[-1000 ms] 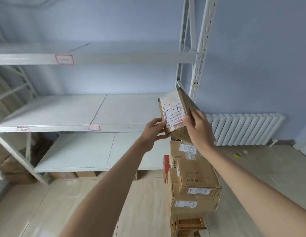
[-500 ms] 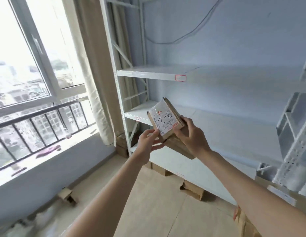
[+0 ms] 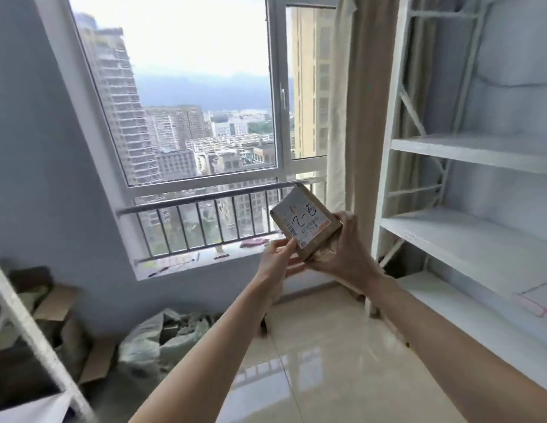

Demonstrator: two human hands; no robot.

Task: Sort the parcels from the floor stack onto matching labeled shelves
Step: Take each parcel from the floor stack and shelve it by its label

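Turned left since earlier; window (image 3: 186, 96) now ahead, shelves (image 3: 467, 239) at right. Both hands, left (image 3: 276, 259) & right (image 3: 347, 254), grip parcel (image 3: 305, 222). Mid-carry; next: find matching shelf label.

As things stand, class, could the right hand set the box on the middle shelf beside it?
Probably yes: the right hand already holds the box, and the middle shelf lies bare just right of it.
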